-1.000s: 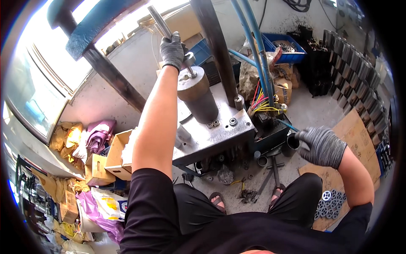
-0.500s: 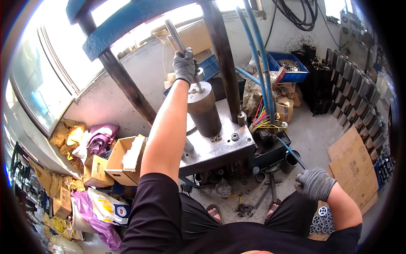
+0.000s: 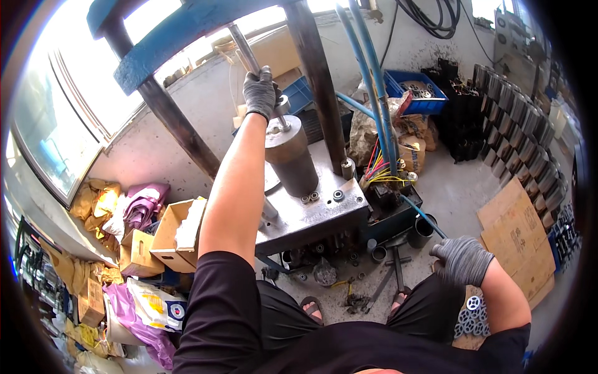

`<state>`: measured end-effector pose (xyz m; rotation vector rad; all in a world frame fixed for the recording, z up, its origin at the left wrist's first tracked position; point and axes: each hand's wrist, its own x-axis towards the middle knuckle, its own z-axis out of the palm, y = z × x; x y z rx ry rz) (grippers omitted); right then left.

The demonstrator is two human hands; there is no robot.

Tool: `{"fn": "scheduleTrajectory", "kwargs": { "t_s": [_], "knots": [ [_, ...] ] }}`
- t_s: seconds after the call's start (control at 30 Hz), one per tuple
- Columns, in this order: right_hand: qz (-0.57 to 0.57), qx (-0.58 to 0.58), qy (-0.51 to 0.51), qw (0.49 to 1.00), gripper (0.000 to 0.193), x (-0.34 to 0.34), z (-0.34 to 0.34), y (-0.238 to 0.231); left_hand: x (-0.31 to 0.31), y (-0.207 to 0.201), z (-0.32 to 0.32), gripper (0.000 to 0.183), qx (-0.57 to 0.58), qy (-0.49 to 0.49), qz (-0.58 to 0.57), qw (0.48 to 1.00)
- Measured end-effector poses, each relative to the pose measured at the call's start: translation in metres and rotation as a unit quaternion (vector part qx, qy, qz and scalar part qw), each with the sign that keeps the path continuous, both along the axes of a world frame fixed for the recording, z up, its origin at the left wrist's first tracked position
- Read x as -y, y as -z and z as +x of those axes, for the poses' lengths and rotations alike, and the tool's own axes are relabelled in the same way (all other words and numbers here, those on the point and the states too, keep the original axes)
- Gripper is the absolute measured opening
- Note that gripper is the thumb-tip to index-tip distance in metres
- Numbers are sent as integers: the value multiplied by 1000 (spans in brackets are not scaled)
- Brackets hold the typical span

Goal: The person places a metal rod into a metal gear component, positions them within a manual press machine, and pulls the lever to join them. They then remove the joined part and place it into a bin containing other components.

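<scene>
Metal lever (image 3: 246,53) of a press slants up toward the blue crossbeam (image 3: 180,28), and the left hand (image 3: 260,93), in a grey knit glove, is clenched around its lower stretch, arm reaching straight out from the shoulder. Just beneath that fist stands the dark steel cylinder (image 3: 291,159), upright on the grey bolted press plate (image 3: 317,215), with a small fitting on its top touching the lever's foot. The right hand (image 3: 462,260), gloved the same way, hangs low by the right knee, well apart from the press; its fingers curl inward, but whether they grip anything cannot be told. Near it lie flat cardboard sheets (image 3: 517,230) and a heap of round perforated metal discs (image 3: 468,315). Blue hoses (image 3: 374,93) run down beside a dark column (image 3: 321,87) to a tangle of coloured wires (image 3: 383,171). To the left of the press sits an open cardboard box (image 3: 168,240) among crumpled bags, and a blue crate (image 3: 414,90) of parts stands by the wall.
</scene>
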<state>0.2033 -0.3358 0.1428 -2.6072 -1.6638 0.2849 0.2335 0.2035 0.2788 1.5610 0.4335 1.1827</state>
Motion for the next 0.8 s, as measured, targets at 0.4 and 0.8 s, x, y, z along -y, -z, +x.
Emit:
{"fn": "scheduleTrajectory", "kwargs": {
  "t_s": [0.4, 0.8],
  "knots": [
    [-37, -11, 1, 999, 29, 0, -1, -1, -3, 3, -1, 25, 15, 17, -9, 1000],
    [31, 4, 4, 1000, 22, -2, 2, -3, -11, 7, 3, 28, 15, 8, -9, 1000]
  ]
}}
